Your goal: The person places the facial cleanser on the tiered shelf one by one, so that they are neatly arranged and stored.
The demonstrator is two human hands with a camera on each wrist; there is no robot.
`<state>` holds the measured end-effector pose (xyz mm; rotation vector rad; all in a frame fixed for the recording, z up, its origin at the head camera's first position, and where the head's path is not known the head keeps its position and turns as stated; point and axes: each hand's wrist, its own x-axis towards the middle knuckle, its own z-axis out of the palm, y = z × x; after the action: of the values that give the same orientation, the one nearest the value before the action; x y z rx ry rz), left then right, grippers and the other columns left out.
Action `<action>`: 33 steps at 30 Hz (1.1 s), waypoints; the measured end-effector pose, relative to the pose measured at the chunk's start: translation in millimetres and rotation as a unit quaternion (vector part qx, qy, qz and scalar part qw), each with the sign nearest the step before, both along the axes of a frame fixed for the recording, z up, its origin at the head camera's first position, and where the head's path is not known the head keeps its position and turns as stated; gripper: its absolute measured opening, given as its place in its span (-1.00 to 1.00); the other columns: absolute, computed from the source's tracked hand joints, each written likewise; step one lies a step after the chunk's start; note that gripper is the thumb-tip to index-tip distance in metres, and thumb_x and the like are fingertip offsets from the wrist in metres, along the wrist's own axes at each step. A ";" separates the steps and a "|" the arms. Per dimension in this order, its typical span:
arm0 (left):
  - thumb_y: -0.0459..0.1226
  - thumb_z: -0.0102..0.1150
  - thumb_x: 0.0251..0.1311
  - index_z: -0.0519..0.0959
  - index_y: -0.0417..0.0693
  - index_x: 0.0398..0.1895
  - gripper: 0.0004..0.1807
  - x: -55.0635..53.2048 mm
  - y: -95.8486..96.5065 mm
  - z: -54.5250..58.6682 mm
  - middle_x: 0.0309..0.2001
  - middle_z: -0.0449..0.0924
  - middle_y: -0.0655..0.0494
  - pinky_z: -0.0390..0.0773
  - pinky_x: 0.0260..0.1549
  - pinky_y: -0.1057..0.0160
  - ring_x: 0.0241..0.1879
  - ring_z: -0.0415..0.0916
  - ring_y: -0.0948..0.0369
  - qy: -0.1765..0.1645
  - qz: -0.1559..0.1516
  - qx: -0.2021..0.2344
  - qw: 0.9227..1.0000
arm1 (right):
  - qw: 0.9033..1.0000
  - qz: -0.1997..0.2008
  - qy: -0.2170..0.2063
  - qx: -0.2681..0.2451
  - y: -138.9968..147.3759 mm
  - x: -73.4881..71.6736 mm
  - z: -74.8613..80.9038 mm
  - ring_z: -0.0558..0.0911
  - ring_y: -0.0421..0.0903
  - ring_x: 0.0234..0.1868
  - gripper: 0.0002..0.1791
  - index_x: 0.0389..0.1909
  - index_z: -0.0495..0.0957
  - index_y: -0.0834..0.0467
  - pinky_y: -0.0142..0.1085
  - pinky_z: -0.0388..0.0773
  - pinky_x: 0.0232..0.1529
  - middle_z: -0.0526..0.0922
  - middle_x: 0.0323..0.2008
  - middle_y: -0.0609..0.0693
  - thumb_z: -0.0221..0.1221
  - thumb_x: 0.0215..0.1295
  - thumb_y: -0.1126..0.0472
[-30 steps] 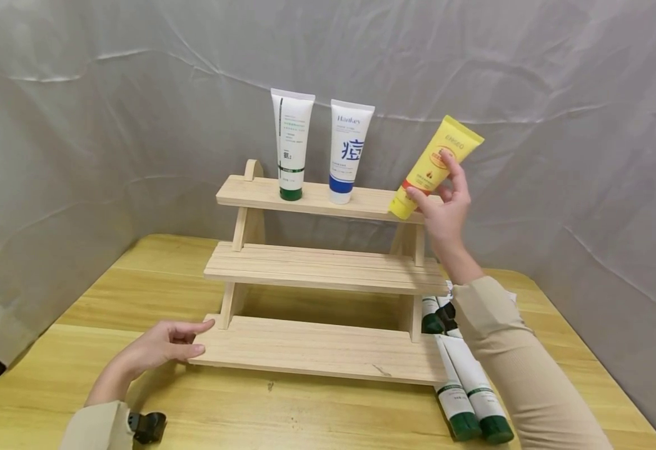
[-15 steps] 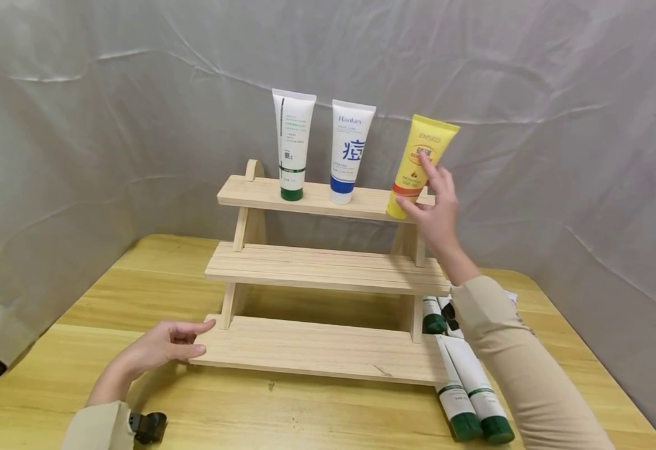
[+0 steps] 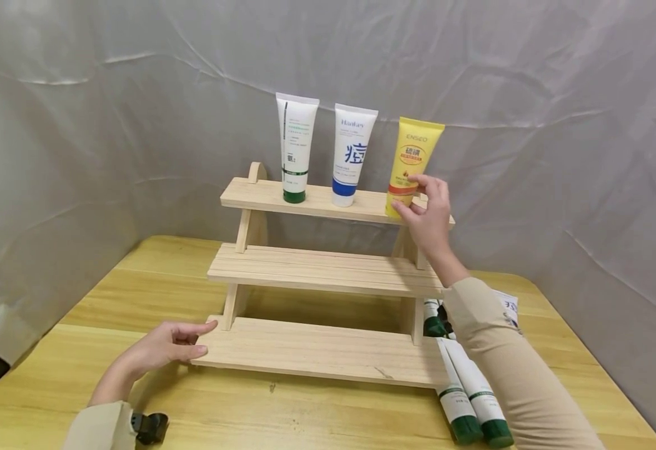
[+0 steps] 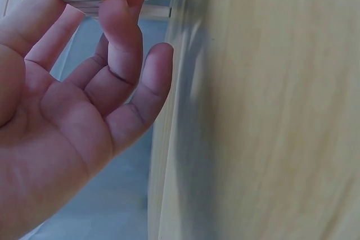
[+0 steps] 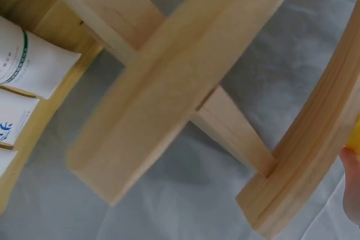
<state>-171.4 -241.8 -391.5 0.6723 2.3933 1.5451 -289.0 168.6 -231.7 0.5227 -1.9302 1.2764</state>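
My right hand point(image 3: 431, 215) pinches a yellow tube point(image 3: 416, 147) low down between thumb and fingers. The tube stands almost upright, cap down, at the right end of the top step of a three-tier wooden display rack point(image 3: 328, 269). To its left on that step stand a white tube with a blue band point(image 3: 351, 150) and a white tube with a green cap point(image 3: 296, 144). My left hand point(image 3: 156, 350) holds the left end of the rack's bottom step; in the left wrist view, the left hand's other fingers point(image 4: 154, 77) curl loosely below the wood.
Two green-capped white tubes point(image 3: 476, 400) lie on the wooden table point(image 3: 282, 419) beside the rack's lower right end. More tubes lie behind them, partly hidden by the right sleeve point(image 3: 508, 350). Grey cloth point(image 3: 192, 144) hangs behind the table.
The yellow tube has moved left and swung from a strong rightward tilt to nearly upright on the top step. My right hand's fingers have slid lower on it. The left hand stays put.
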 end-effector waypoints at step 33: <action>-0.31 0.12 0.15 0.18 -0.51 0.16 -0.40 -0.8 0.7 2.0 -0.53 0.31 0.15 0.35 -0.55 0.34 -0.50 0.21 0.35 -0.022 0.001 0.000 1.000 | 1.000 -0.010 -0.005 0.027 2.6 -7.8 -12.8 0.38 -0.04 -0.03 -0.54 -0.07 0.41 0.35 -0.15 0.47 -0.13 0.24 -0.06 0.21 0.28 -0.07 0.48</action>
<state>-172.2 -241.1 -389.6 0.6288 2.3623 1.5451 -296.8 171.2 -244.5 0.5238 -1.9785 1.2198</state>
